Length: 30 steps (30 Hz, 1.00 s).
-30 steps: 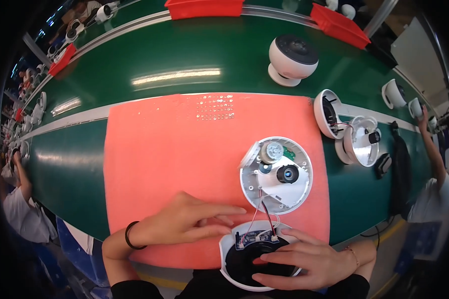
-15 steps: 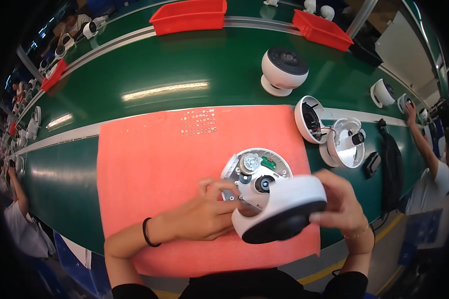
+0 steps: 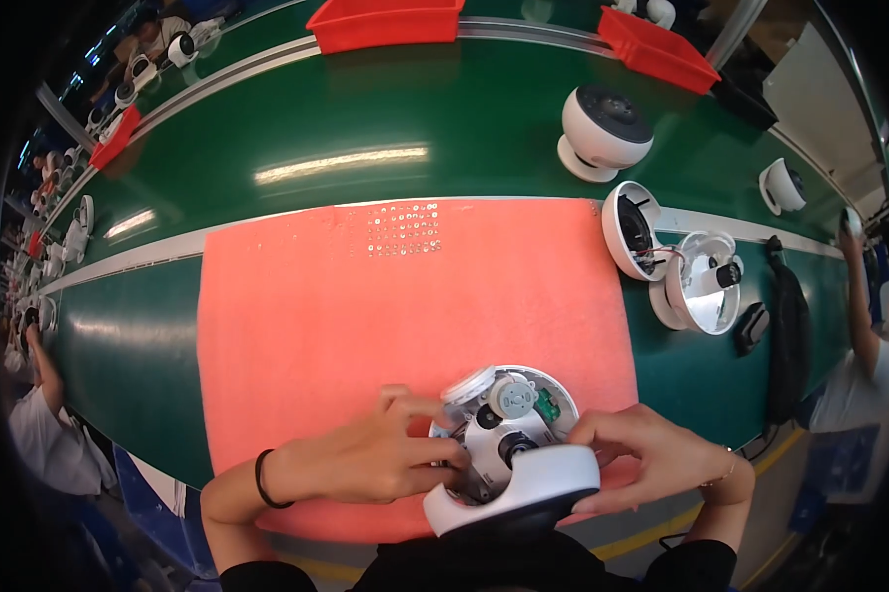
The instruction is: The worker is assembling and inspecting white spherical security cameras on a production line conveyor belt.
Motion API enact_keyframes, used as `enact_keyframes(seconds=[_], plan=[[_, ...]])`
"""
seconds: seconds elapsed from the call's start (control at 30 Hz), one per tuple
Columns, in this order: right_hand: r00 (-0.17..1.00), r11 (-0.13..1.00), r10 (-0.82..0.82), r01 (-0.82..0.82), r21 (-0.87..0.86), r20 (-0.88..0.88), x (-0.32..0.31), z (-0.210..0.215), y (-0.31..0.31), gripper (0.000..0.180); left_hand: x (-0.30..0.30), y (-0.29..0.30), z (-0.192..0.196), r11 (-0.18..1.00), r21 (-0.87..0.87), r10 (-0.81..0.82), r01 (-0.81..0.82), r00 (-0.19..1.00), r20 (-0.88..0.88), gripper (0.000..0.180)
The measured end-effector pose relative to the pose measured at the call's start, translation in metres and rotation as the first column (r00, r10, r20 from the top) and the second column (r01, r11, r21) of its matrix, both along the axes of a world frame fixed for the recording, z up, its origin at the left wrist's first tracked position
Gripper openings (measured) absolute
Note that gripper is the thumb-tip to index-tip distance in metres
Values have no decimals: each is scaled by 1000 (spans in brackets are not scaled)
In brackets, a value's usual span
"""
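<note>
An open white camera housing (image 3: 486, 456) is tilted on the pink mat near my body. Inside it are a round silver motor (image 3: 512, 400), a green circuit board (image 3: 547, 405) and a black lens (image 3: 515, 446). My left hand (image 3: 390, 449) has its fingers curled around the housing's left edge, the fingertips partly hidden inside. Between its thumb and fingers, my right hand (image 3: 651, 459) grips the white front cover (image 3: 538, 471), whose black face is turned down toward me. The cover overlaps the housing's near side, so whether they touch cannot be made out.
Rows of small screws (image 3: 405, 229) lie on the pink mat (image 3: 296, 326). To its right stand an opened camera (image 3: 706, 286) and a black tool (image 3: 787, 326). A whole camera (image 3: 607, 133) and red trays (image 3: 385, 22) are farther back. Co-workers' arms (image 3: 863, 306) reach in at both sides.
The housing and front cover have come nearer my body, and the cover has shifted left and tipped face down. Both hands still hold on. The right co-worker's hand has moved slightly.
</note>
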State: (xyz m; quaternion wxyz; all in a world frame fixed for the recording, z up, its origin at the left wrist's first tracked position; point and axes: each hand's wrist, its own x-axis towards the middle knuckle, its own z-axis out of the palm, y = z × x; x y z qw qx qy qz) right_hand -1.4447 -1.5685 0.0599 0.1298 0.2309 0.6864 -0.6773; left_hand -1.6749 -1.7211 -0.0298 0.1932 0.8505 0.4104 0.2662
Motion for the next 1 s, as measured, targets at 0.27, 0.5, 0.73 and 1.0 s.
enact_keyframes(seconds=[0.27,0.5,0.73,1.0], plan=[[999,992,-14,7,129,50,-10,-3,7,37,15,-24,7,931,-250,332,-267,903,272,27],[986,983,-167,165,-76,-23,-2,-23,8,37,39,-29,24,766,-300,643,-569,671,370,46],[991,992,-123,121,33,45,-9,-10,13,34,55,-32,38,611,-415,758,-674,650,60,58],[991,813,134,-110,571,0,-27,-8,25,27,46,-18,31,698,-45,716,-715,698,14,53]])
